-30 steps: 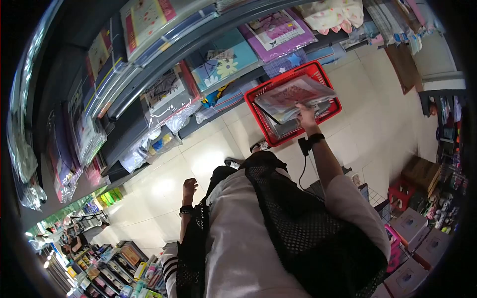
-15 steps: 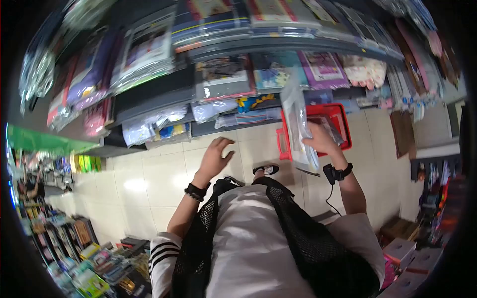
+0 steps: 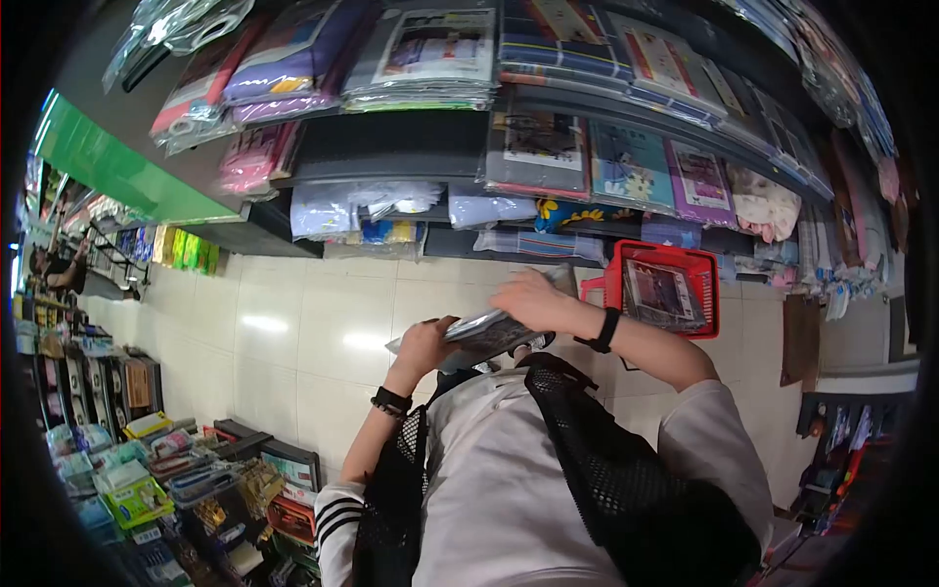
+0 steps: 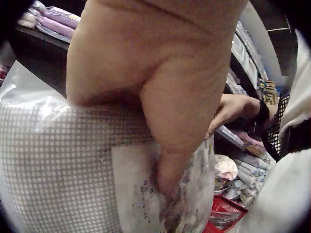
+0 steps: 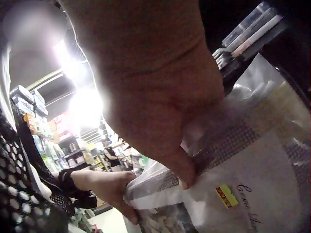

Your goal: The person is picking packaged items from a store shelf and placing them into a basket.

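Note:
A flat package in clear plastic (image 3: 481,336) is held by both hands in front of the body in the head view. The left hand (image 3: 426,344) grips its left end, and the right hand (image 3: 533,299) holds the upper right part. Checked cloth (image 4: 58,170) and a white label show through the plastic in the left wrist view, the left thumb lying across it. In the right wrist view the right thumb presses on the package near a yellow-and-red sticker (image 5: 227,195). Fingers behind the package are hidden.
A red basket (image 3: 711,293) with a packaged item (image 3: 665,295) inside stands on the tiled floor, right of the hands, against the shelves. Dark shelves (image 3: 391,147) stacked with plastic-wrapped textiles run across the top. Merchandise fills the lower left, and a person is at far left.
The right hand has lifted the package out of the basket and brought it left, in front of the body. The left hand, earlier empty, now grips it too. The head view has turned.

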`<state>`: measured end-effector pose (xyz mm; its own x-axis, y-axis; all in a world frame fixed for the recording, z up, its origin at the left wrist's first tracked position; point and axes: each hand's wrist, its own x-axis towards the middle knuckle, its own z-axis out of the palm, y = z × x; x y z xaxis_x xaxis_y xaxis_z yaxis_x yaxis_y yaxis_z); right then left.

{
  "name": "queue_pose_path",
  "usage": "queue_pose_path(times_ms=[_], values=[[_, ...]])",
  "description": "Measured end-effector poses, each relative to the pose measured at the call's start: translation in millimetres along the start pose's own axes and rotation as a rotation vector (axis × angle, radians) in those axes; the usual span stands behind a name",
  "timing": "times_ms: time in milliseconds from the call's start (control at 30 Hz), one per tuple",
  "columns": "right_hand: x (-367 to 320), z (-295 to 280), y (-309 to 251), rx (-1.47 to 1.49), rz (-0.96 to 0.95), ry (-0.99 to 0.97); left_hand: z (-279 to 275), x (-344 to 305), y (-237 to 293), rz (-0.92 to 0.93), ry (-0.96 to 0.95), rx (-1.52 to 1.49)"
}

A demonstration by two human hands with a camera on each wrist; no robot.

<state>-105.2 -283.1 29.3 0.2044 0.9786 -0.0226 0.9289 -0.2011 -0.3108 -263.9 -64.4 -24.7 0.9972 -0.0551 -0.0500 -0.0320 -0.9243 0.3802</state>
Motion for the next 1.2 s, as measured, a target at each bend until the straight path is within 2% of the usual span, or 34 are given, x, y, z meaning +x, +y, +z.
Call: queue_pose_path(times_ms=[67,100,133,200,233,267,300,333,400,433,467,533,567,600,633,667,700,733,767,800,867,933,1000,1067,1133,1200], values=[[44,7,-18,-0.037,-0.062,-0.035,-2,-33,-23,-0.192,-0.051,-0.276],[62,7,-24,-0.083,-0.088,-0.065,-2,-44,-31,-0.155,0.04,-0.246],[73,3,-26,-0.083,-0.088,-0.064,0,-50,-36,-0.155,0.039,-0.245],[99,0,-27,-0.058,-0.173,0.342,-16,-63,-40,-0.357,0.062,-0.207],[104,-4,-27,-0.058,-0.173,0.343,-7,-66,-48,-0.339,0.12,-0.221],[111,-4,-25,-0.043,-0.145,0.375,-29,-74,-51,-0.536,0.126,-0.421],[114,-5,-22,-0.034,-0.112,0.409,-33,-74,-54,-0.575,0.141,-0.391],[111,3,-16,-0.034,-0.112,0.409,-36,-76,-57,-0.607,0.159,-0.363],[108,18,4,0.257,0.058,0.22,-58,-81,-71,-0.786,0.239,-0.536],[104,19,6,0.261,0.078,0.212,-35,-89,-91,-0.707,0.327,-0.608],[95,34,26,0.294,0.134,0.188,-30,-90,-112,-0.705,0.321,-0.592],[56,67,67,0.322,0.249,0.119,-20,-97,-136,-0.743,0.571,-0.714],[44,75,88,0.329,0.311,0.09,-64,-80,-117,-0.85,0.531,-0.849],[34,84,105,0.345,0.319,0.109,-86,-64,-101,-0.879,0.59,-0.916],[21,95,115,0.354,0.327,0.127,-89,-67,-113,-0.9,0.544,-0.986],[-2,105,139,0.391,0.436,0.094,-97,-56,-126,-0.921,0.493,-1.046],[-30,115,159,0.426,0.545,0.058,-119,-31,-106,-0.851,0.551,-1.202],[-51,126,167,0.475,0.597,0.056,-110,-35,-118,-0.839,0.584,-1.164],[-61,129,183,0.529,0.653,0.067,-127,-10,-119,-0.822,0.587,-1.246],[-71,125,187,0.535,0.655,0.072,-141,9,-115,-0.814,0.589,-1.333],[-87,113,191,0.637,0.775,0.076,-145,31,-112,-0.77,0.592,-1.348],[-91,105,194,0.687,0.792,0.066,-168,57,-94,-0.685,0.561,-1.379],[-97,108,207,0.745,0.82,0.056,-178,95,-85,-0.693,0.53,-1.298],[-101,121,211,0.723,0.813,0.132,-177,121,-74,-0.491,0.553,-1.368],[-107,125,207,0.759,0.843,0.167,-162,145,-98,-0.547,0.443,-1.44],[-110,133,212,0.775,0.849,0.21,-160,161,-94,-0.463,0.394,-1.505]])
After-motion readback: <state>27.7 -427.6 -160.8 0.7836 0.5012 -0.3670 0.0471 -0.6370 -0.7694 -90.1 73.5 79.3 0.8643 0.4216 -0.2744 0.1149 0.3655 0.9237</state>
